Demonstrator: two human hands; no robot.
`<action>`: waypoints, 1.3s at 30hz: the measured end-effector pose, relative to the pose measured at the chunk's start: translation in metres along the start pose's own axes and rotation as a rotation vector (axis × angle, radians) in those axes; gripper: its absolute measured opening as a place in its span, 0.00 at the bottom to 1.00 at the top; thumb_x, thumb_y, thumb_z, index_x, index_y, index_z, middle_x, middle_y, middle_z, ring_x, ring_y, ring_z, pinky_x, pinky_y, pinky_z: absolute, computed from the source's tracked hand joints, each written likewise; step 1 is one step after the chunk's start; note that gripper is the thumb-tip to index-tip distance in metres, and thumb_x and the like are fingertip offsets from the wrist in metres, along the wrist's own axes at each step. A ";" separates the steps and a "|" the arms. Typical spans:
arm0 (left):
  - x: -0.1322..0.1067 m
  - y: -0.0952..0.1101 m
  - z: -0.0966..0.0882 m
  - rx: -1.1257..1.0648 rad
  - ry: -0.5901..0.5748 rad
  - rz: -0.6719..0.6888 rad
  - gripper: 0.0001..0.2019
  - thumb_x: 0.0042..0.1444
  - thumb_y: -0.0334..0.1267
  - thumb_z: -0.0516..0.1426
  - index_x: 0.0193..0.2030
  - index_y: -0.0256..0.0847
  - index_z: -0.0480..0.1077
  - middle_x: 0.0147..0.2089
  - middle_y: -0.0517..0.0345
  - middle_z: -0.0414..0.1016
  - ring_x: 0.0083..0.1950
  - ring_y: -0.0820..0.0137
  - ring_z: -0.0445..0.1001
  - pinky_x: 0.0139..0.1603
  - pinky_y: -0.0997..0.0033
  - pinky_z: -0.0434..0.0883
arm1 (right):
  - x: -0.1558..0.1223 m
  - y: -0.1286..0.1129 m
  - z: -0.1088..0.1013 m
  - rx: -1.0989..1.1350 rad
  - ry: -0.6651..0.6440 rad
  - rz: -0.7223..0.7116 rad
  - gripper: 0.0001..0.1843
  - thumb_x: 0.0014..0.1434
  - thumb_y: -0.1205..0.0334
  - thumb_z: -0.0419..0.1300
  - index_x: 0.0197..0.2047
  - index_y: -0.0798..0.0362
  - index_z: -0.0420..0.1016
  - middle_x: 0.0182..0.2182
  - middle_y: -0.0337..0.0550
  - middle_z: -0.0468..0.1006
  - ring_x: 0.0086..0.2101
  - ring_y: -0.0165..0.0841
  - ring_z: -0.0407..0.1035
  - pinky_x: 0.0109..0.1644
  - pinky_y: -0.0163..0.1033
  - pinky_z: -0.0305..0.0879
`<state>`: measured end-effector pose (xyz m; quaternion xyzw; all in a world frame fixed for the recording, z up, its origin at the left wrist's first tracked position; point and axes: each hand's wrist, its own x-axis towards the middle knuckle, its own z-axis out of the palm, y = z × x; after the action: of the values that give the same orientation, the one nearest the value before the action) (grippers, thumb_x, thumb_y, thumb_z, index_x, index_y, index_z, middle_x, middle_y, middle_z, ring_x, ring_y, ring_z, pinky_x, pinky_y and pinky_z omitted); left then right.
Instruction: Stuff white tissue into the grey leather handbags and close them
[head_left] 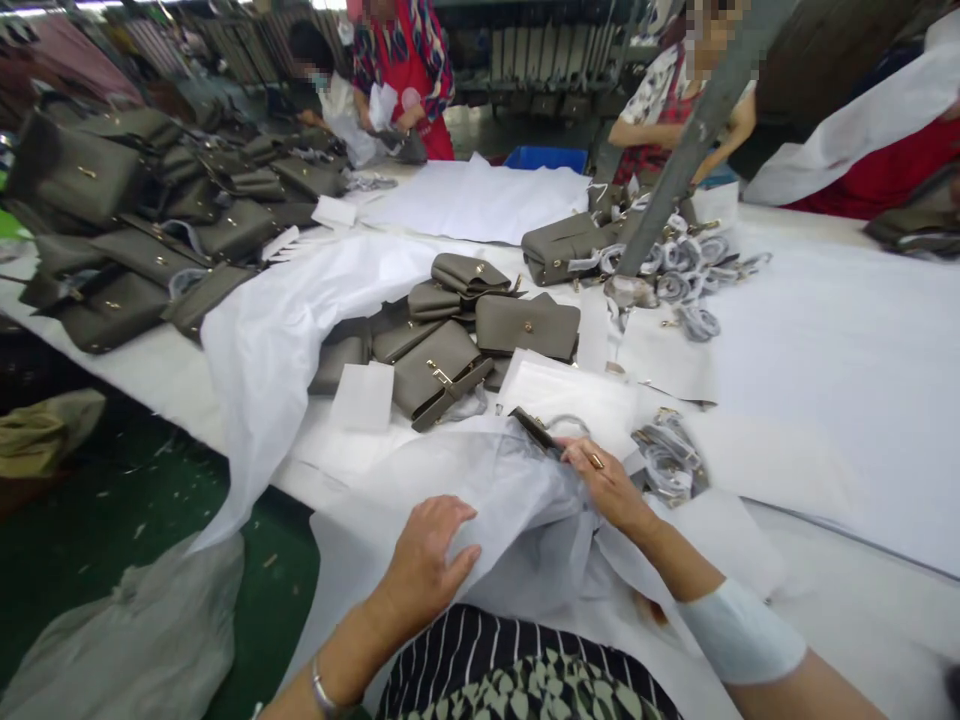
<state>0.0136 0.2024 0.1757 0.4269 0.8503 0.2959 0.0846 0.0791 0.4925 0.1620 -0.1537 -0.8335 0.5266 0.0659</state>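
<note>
My left hand [429, 562] lies on a crumpled sheet of white tissue paper [517, 510] near my lap, fingers spread and pressing the paper flat. My right hand [609, 482] pinches the same paper where it wraps a dark olive bag [534, 427], of which only a corner and a grey handle loop show. A ring sits on one finger of that hand. Just beyond lies a small heap of olive-grey leather bags [450, 345] with gold clasps, partly under another white sheet [285, 320].
A big pile of the same bags [142, 220] fills the table's far left. Wrapped straps [694, 270] and a slanted grey pole [690, 140] stand at centre right. Other people work across the white table [840, 340]. Green floor with bags lies on the left.
</note>
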 end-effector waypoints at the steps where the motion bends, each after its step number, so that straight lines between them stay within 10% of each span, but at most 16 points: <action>1: 0.008 0.011 0.005 -0.017 0.015 0.072 0.12 0.58 0.36 0.55 0.49 0.40 0.67 0.49 0.50 0.73 0.55 0.59 0.67 0.58 0.53 0.65 | -0.002 0.001 -0.006 0.060 0.029 0.035 0.21 0.64 0.45 0.45 0.34 0.50 0.70 0.48 0.49 0.76 0.51 0.42 0.67 0.58 0.50 0.60; 5: 0.047 0.048 0.013 -0.051 0.033 0.253 0.10 0.60 0.34 0.53 0.48 0.40 0.67 0.49 0.52 0.73 0.56 0.62 0.66 0.59 0.56 0.62 | -0.016 0.010 -0.021 0.268 0.137 0.109 0.23 0.64 0.42 0.46 0.34 0.50 0.72 0.47 0.48 0.77 0.52 0.41 0.67 0.60 0.48 0.57; 11: 0.095 0.077 0.026 0.192 -0.297 0.361 0.14 0.59 0.40 0.55 0.51 0.39 0.67 0.53 0.49 0.72 0.56 0.56 0.66 0.57 0.50 0.62 | -0.037 0.027 -0.021 0.657 0.275 0.135 0.20 0.62 0.42 0.51 0.31 0.49 0.70 0.43 0.43 0.78 0.49 0.40 0.69 0.58 0.47 0.61; 22: 0.100 0.124 0.061 0.388 -0.588 0.471 0.20 0.56 0.50 0.58 0.48 0.37 0.67 0.47 0.49 0.73 0.49 0.56 0.69 0.51 0.51 0.63 | -0.052 0.039 -0.041 0.864 0.261 0.229 0.24 0.59 0.37 0.52 0.30 0.50 0.67 0.36 0.42 0.77 0.42 0.38 0.71 0.47 0.41 0.67; 30: 0.098 0.085 0.049 0.436 -0.701 0.481 0.20 0.54 0.46 0.59 0.51 0.43 0.66 0.53 0.50 0.71 0.50 0.56 0.69 0.51 0.52 0.63 | -0.046 0.041 -0.037 0.547 0.294 0.239 0.23 0.55 0.43 0.59 0.47 0.51 0.71 0.44 0.47 0.77 0.44 0.39 0.71 0.48 0.46 0.68; 39: 0.121 0.024 0.034 0.203 -0.813 0.602 0.25 0.53 0.46 0.61 0.55 0.40 0.64 0.50 0.47 0.74 0.52 0.54 0.70 0.55 0.52 0.63 | -0.119 0.012 0.023 0.160 0.678 0.316 0.13 0.56 0.56 0.60 0.43 0.50 0.72 0.41 0.45 0.78 0.40 0.38 0.73 0.50 0.48 0.69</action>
<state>-0.0318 0.3222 0.1754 0.7394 0.6126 0.0335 0.2773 0.1873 0.4388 0.1473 -0.4404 -0.6866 0.5128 0.2677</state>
